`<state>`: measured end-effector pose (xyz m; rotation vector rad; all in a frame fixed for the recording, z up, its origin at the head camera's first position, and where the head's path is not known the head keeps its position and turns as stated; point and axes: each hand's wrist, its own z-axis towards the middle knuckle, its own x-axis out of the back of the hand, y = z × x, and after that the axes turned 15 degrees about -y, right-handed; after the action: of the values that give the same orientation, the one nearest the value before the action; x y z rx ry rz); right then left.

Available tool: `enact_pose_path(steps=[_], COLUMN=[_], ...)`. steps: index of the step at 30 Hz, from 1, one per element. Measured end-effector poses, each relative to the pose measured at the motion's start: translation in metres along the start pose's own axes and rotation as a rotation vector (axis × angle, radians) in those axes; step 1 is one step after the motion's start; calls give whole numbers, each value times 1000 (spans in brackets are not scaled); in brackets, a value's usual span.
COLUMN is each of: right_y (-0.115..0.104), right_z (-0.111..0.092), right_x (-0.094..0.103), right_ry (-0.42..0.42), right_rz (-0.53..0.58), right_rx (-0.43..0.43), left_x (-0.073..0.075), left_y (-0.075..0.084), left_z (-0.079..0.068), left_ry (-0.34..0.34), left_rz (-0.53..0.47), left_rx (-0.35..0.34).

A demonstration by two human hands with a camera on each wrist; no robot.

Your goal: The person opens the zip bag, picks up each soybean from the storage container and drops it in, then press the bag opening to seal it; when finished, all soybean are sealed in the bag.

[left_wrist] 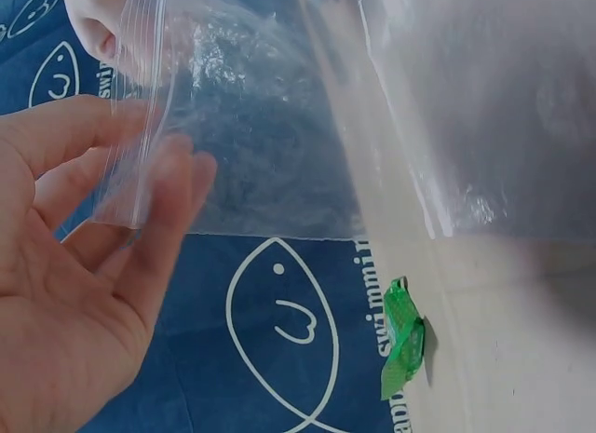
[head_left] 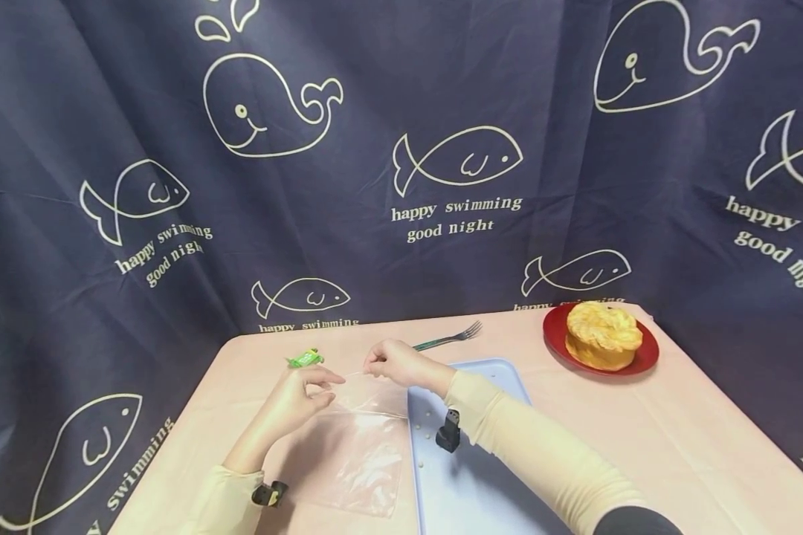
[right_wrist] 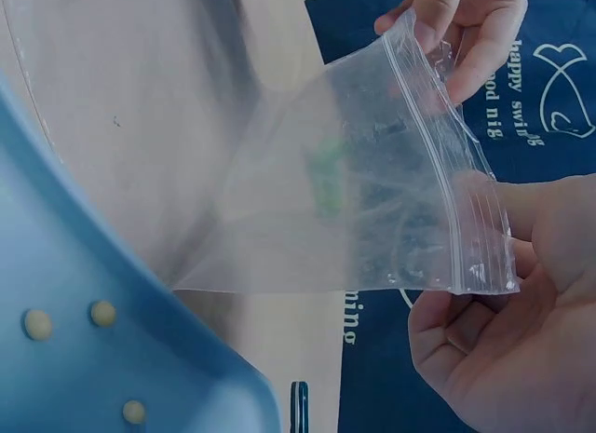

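Note:
Both hands hold the mouth of a clear zip-lock bag (right_wrist: 372, 191) above the table. At one end of the zip strip, my left hand (head_left: 297, 397) has thumb and fingers on either side of the thin plastic. My right hand (head_left: 398, 362) pinches the other end, its fingers (right_wrist: 442, 345) curled at the corner. The bag looks flat and see-through, and a green blur shows through it in the right wrist view. Below it, another clear plastic bag (head_left: 355, 468) lies on the pink tabletop. A green wrapped candy (left_wrist: 403, 340) rests just beyond my left hand.
A blue tray (head_left: 468, 475) with several small pale pellets (right_wrist: 102, 313) lies under my right forearm. Behind my right hand is a fork (head_left: 450, 338) with a dark green handle. A red plate (head_left: 558, 342) bearing a round golden bread (head_left: 602, 338) stands at the back right.

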<state>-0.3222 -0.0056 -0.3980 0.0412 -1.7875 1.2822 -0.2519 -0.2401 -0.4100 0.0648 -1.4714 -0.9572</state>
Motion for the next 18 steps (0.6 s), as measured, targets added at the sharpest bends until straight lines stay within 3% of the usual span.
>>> enact_pose_path(steps=[12, 18], right_y=[10, 14], right_z=[-2, -7], right_x=[2, 7], right_ry=[20, 21], right_rz=[37, 66], right_rx=[21, 38], left_x=[-4, -4], left_y=[11, 15], left_z=[3, 6], left_ry=[-14, 16], left_rz=[-113, -156], left_rx=[54, 99])
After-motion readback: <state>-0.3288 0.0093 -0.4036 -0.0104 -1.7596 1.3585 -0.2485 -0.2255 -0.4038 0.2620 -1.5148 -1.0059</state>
